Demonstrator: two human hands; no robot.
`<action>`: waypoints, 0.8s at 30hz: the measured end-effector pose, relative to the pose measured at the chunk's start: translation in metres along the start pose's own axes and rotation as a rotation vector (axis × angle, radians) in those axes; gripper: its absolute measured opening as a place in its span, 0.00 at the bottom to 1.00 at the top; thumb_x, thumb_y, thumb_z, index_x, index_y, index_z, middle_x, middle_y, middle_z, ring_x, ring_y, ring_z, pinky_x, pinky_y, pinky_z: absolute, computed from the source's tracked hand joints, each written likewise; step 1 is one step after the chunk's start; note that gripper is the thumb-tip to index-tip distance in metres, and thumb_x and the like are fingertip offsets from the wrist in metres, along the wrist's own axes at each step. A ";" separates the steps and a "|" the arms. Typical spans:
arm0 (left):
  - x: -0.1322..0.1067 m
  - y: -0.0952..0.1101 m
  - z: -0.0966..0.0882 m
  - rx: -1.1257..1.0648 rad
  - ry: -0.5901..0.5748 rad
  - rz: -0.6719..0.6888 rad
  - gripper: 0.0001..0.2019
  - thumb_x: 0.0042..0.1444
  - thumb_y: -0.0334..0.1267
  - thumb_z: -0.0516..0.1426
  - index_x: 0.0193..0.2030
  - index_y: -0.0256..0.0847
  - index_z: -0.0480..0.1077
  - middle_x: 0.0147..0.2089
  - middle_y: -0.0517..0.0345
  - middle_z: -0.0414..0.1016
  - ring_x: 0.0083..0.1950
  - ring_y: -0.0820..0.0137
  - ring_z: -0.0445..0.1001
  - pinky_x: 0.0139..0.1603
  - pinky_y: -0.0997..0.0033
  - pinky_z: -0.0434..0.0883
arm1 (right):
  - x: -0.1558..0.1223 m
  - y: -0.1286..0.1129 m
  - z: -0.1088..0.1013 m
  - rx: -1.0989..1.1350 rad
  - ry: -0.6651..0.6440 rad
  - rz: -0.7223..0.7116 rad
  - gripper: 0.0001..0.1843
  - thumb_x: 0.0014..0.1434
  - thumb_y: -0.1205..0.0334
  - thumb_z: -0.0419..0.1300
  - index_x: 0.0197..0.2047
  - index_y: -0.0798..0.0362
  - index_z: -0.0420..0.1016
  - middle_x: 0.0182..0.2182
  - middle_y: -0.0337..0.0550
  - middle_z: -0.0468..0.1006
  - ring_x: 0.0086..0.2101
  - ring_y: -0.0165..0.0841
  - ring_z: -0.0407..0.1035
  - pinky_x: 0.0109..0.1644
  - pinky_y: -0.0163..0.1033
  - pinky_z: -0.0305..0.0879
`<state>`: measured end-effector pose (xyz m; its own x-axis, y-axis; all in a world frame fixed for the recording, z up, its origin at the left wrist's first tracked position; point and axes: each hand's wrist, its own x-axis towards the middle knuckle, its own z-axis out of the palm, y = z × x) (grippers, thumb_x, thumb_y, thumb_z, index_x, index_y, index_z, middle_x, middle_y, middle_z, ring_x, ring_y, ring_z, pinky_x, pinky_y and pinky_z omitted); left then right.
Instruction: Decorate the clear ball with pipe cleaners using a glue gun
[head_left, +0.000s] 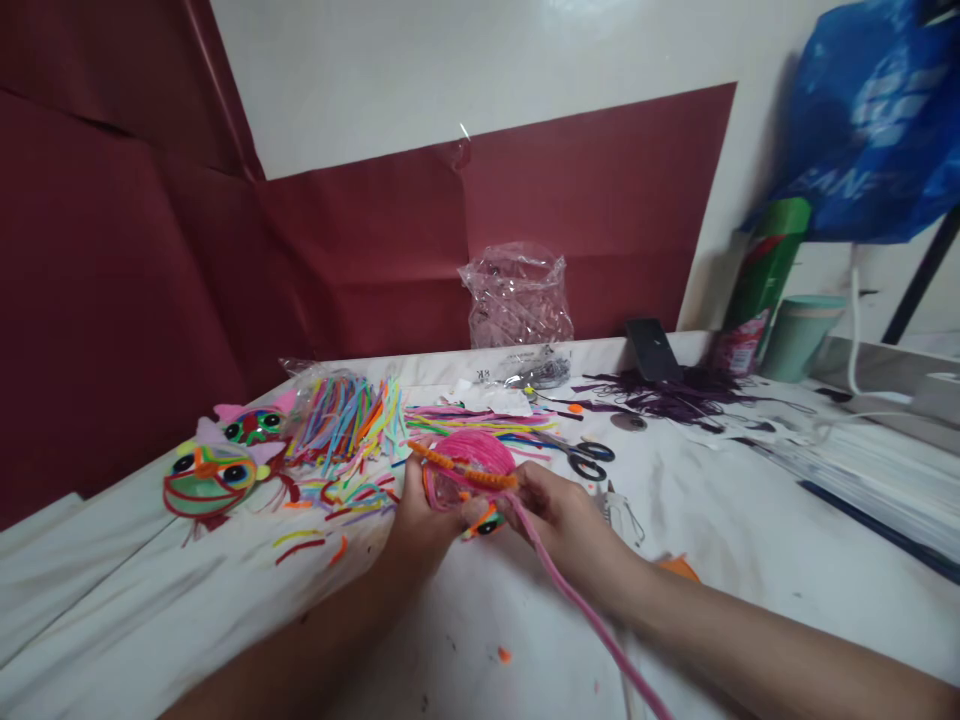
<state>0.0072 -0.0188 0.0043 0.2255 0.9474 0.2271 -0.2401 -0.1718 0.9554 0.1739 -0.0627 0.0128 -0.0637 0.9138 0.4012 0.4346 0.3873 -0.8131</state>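
Both hands meet over the middle of the table around a small clear plastic craft piece (444, 490) with an orange fuzzy pipe cleaner (469, 472) along its edge and a googly eye (489, 524) underneath. My left hand (429, 520) is closed round its left side. Fingers of my right hand (559, 510) pinch at the right end, by the pipe cleaner and a pink yarn strand (577, 600) that trails to the lower right. Pink wound yarn (476, 450) shows just beyond; whether it lies in or behind the piece I cannot tell.
Two decorated face crafts (210, 480) and cut pipe cleaners (345, 425) lie left. Scissors (591, 460), a glue gun (621, 512) and purple strands (675, 395) are right. A phone (652, 350), green cup (802, 335) and crumpled plastic bag (517, 300) stand behind.
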 end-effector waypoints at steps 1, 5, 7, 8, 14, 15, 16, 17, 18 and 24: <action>0.001 0.000 -0.001 -0.004 -0.024 -0.003 0.49 0.37 0.39 0.71 0.65 0.45 0.51 0.50 0.50 0.76 0.50 0.60 0.76 0.48 0.64 0.73 | 0.000 0.000 0.000 0.007 0.007 0.002 0.09 0.55 0.59 0.54 0.25 0.48 0.58 0.20 0.33 0.63 0.22 0.29 0.57 0.26 0.34 0.52; 0.002 0.000 -0.003 -0.082 -0.001 -0.034 0.35 0.51 0.49 0.62 0.64 0.46 0.54 0.54 0.49 0.75 0.53 0.60 0.75 0.54 0.60 0.71 | 0.003 0.004 -0.001 0.068 0.028 0.012 0.12 0.54 0.56 0.55 0.24 0.48 0.57 0.20 0.33 0.62 0.23 0.29 0.56 0.27 0.35 0.53; 0.002 0.001 -0.003 -0.095 -0.004 -0.054 0.36 0.51 0.47 0.62 0.64 0.46 0.54 0.56 0.49 0.74 0.55 0.59 0.74 0.55 0.59 0.69 | 0.005 0.006 -0.001 0.090 0.030 0.045 0.11 0.53 0.55 0.56 0.25 0.49 0.59 0.21 0.34 0.64 0.23 0.29 0.57 0.28 0.35 0.54; 0.001 0.001 -0.003 -0.086 -0.020 -0.058 0.38 0.49 0.44 0.64 0.65 0.46 0.53 0.57 0.48 0.74 0.56 0.58 0.74 0.56 0.59 0.69 | 0.006 0.007 -0.002 0.097 0.027 0.064 0.10 0.53 0.55 0.56 0.26 0.49 0.60 0.21 0.34 0.64 0.23 0.30 0.58 0.28 0.35 0.54; 0.000 0.004 -0.003 -0.031 -0.039 -0.103 0.46 0.38 0.35 0.69 0.64 0.43 0.54 0.53 0.48 0.76 0.52 0.57 0.76 0.50 0.62 0.71 | 0.006 0.005 -0.004 0.179 -0.005 0.105 0.13 0.50 0.54 0.60 0.24 0.50 0.61 0.19 0.32 0.63 0.22 0.27 0.56 0.27 0.34 0.53; 0.000 0.005 -0.003 -0.039 -0.029 -0.104 0.46 0.37 0.34 0.69 0.64 0.43 0.54 0.50 0.49 0.77 0.50 0.57 0.76 0.49 0.62 0.72 | 0.006 0.004 -0.004 0.189 -0.011 0.112 0.13 0.50 0.54 0.60 0.24 0.50 0.61 0.19 0.31 0.63 0.22 0.27 0.57 0.26 0.34 0.53; 0.000 0.005 -0.003 -0.045 -0.019 -0.103 0.46 0.37 0.34 0.69 0.63 0.43 0.55 0.48 0.51 0.78 0.49 0.58 0.77 0.48 0.63 0.72 | 0.005 0.004 -0.003 0.201 -0.017 0.123 0.13 0.50 0.54 0.61 0.24 0.50 0.61 0.19 0.32 0.64 0.22 0.28 0.58 0.27 0.34 0.54; 0.000 0.006 -0.003 -0.046 -0.014 -0.101 0.45 0.36 0.34 0.70 0.63 0.43 0.56 0.46 0.52 0.79 0.48 0.58 0.77 0.47 0.63 0.73 | 0.004 0.003 -0.003 0.214 -0.025 0.134 0.13 0.50 0.54 0.61 0.25 0.50 0.62 0.19 0.32 0.64 0.22 0.28 0.59 0.27 0.34 0.54; 0.000 0.007 -0.002 -0.040 -0.012 -0.100 0.44 0.35 0.34 0.70 0.62 0.43 0.58 0.45 0.52 0.79 0.48 0.58 0.77 0.47 0.64 0.73 | 0.004 0.003 -0.002 0.224 -0.031 0.141 0.12 0.51 0.54 0.60 0.25 0.50 0.62 0.19 0.32 0.65 0.22 0.28 0.59 0.27 0.34 0.55; 0.000 0.007 -0.001 -0.038 -0.031 -0.129 0.41 0.34 0.34 0.70 0.57 0.43 0.60 0.46 0.52 0.79 0.46 0.59 0.78 0.46 0.62 0.72 | 0.005 0.007 0.001 0.219 -0.050 0.112 0.11 0.50 0.56 0.59 0.24 0.50 0.60 0.19 0.31 0.62 0.22 0.27 0.56 0.27 0.34 0.52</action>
<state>0.0045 -0.0194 0.0104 0.2862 0.9519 0.1091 -0.2428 -0.0381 0.9693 0.1759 -0.0554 0.0084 -0.0728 0.9552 0.2868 0.2372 0.2959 -0.9253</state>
